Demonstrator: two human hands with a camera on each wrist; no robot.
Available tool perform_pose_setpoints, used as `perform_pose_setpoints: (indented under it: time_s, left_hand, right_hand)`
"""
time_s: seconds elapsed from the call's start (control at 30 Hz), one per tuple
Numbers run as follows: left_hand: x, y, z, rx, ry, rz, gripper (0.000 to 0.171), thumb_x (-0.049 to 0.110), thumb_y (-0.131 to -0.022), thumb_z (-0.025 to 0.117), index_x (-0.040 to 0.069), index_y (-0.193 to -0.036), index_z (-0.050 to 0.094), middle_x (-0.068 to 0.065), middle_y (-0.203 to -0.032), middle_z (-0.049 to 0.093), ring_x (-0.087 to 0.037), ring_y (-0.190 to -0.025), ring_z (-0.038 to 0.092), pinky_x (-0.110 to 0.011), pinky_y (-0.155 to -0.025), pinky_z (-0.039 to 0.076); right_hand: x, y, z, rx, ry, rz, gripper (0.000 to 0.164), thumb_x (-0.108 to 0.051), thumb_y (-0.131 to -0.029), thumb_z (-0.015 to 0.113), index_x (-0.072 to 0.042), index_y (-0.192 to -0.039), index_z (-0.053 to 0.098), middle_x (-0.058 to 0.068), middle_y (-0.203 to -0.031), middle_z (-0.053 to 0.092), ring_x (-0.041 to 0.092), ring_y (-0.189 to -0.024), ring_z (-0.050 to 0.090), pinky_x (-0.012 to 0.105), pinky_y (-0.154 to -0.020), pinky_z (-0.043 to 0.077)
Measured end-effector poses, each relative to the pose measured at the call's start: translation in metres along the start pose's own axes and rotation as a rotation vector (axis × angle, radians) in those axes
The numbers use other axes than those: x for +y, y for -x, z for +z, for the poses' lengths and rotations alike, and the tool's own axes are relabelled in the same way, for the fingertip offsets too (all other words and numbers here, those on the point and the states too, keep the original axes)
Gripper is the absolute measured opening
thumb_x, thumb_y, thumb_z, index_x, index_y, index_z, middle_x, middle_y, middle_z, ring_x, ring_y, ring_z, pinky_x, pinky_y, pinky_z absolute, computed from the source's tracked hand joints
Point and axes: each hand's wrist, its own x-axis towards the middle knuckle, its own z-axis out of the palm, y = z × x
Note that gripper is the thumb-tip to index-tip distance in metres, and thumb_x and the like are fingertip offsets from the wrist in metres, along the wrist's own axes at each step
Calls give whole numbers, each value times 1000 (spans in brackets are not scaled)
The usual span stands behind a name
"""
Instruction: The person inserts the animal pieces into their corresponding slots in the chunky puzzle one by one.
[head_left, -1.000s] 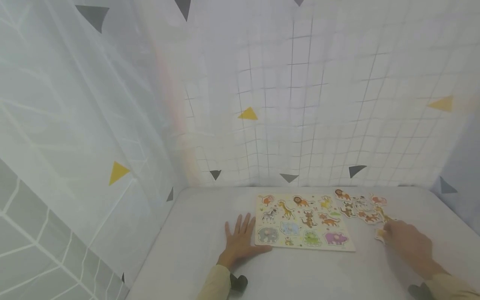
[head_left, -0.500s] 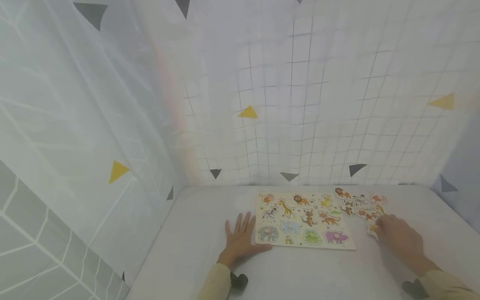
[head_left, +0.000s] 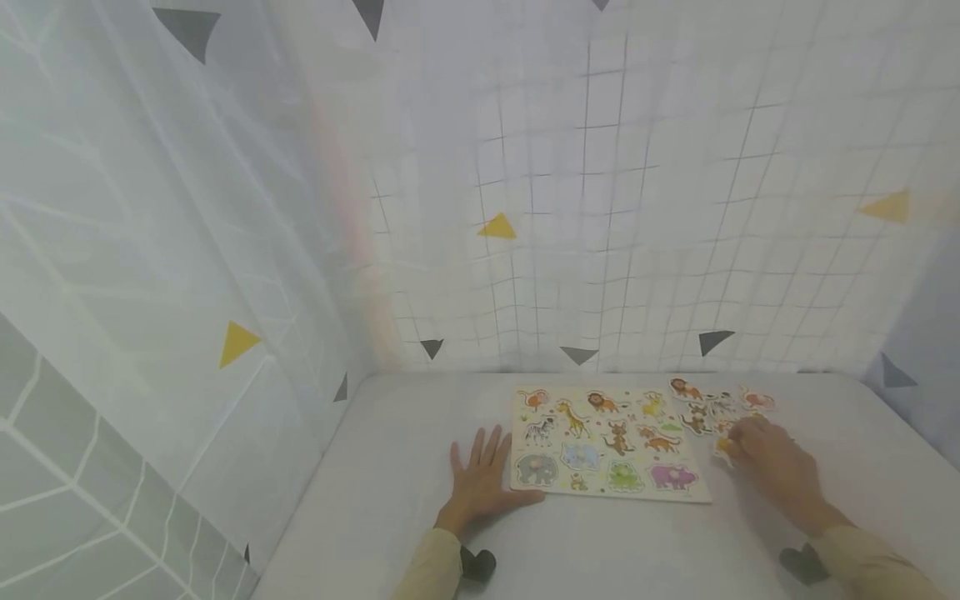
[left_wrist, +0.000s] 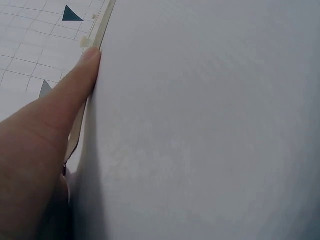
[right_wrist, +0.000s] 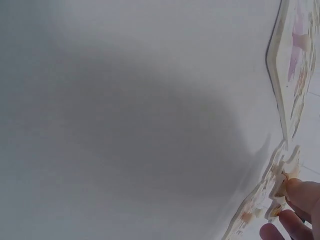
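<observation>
An animal puzzle board [head_left: 607, 495] lies flat, with an elephant, a frog, a purple hippo and others showing. My left hand [head_left: 480, 479] rests spread at its left side; in the left wrist view the thumb [left_wrist: 82, 75] touches the board's near edge. Between thumb and fingers, my right hand [head_left: 780, 471] pinches a yellowish animal puzzle piece [head_left: 723, 448], right of the board. The right wrist view shows this piece [right_wrist: 279, 184] tilted beside other loose pieces. Its exact animal is partly covered by the fingers.
Several loose pieces lie right of the board: a lion [head_left: 684, 389], a kangaroo [head_left: 697, 419], a zebra [head_left: 722, 404] and a pink monkey [head_left: 757, 399]. My right hand partly covers others. A patterned white curtain [head_left: 555, 283] hangs behind the white table surface [head_left: 600, 550].
My right hand has moved left toward the board, carrying the yellowish puzzle piece. It now covers part of the loose pieces. The left hand and the board stay in place.
</observation>
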Motion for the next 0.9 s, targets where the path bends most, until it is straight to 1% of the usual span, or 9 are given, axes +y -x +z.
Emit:
perform_pose_setpoints:
  time_s: [0.13, 0.23, 0.33, 0.47, 0.6, 0.7, 0.73, 0.83, 0.9]
  left_hand:
    - [4, 3, -8, -17, 1, -2, 121, 93, -73, 56, 25, -166, 19, -1, -176, 12, -32, -165, 6, -74, -125, -4]
    - [5, 5, -11, -26, 1, -2, 119, 91, -75, 57, 24, -166, 20, -1, -176, 12, -33, -164, 7, -75, -125, -3]
    - [5, 5, -11, -32, -5, -3, 119, 92, -75, 56, 24, -166, 19, -1, -177, 11, -32, -165, 6, -75, -126, -3]
    - [2, 2, -8, -22, -12, -2, 120, 93, -74, 55, 26, -166, 18, 0, -177, 10, -31, -165, 5, -75, -125, -4]
    - [-3, -2, 0, -12, -31, -8, 122, 98, -72, 50, 29, -166, 15, 4, -177, 6, -28, -165, 2, -74, -126, -5]
    - [-6, -5, 6, -1, -36, -10, 123, 101, -70, 47, 30, -166, 15, 6, -177, 6, -28, -165, 2, -74, -126, -5]
    - [-6, -6, 8, 1, -33, -11, 124, 101, -69, 46, 31, -166, 15, 6, -177, 6, -28, -165, 2, -74, -126, -6]
    - [-7, -6, 12, 4, -36, -12, 124, 103, -68, 44, 31, -166, 15, 6, -177, 5, -27, -165, 2, -73, -126, -6]
    - [-7, -6, 13, 6, -33, -14, 124, 103, -68, 43, 32, -166, 15, 7, -177, 6, -27, -165, 2, -73, -126, -7]
  right_hand:
    - [-7, -5, 4, 6, -24, -6, 14, -17, -95, 69, -3, -95, 69, 32, -118, 63, 49, -102, 63, 61, -76, 58]
    - [-10, -8, 9, 44, -35, -27, 14, -17, -94, 70, -2, -94, 69, 35, -124, 61, 53, -111, 60, 66, -84, 56]
    - [-14, -11, 10, 93, -47, -55, 12, -15, -92, 72, -4, -92, 69, 34, -125, 62, 54, -110, 60, 65, -83, 56]
    - [-22, -16, 8, 144, -63, -88, 11, -13, -90, 75, -5, -92, 67, 29, -116, 66, 48, -97, 66, 58, -71, 58]
    - [-30, -21, 5, 158, -82, -96, 11, -12, -89, 76, -6, -92, 68, 25, -110, 67, 42, -88, 67, 54, -65, 56]
    - [-34, -25, 7, 151, -79, -90, 9, -10, -88, 77, -6, -89, 68, 25, -110, 68, 40, -89, 66, 54, -66, 56]
    - [-35, -26, 8, 151, -82, -88, 8, -9, -88, 77, -6, -88, 69, 24, -111, 68, 40, -91, 66, 55, -69, 56]
    - [-35, -30, 12, 160, -101, -80, 8, -7, -87, 76, -5, -87, 68, 28, -117, 65, 47, -102, 64, 61, -78, 56]
    - [-35, -32, 14, 188, -121, -87, 8, -5, -87, 75, -5, -86, 67, 30, -120, 64, 50, -109, 61, 64, -83, 55]
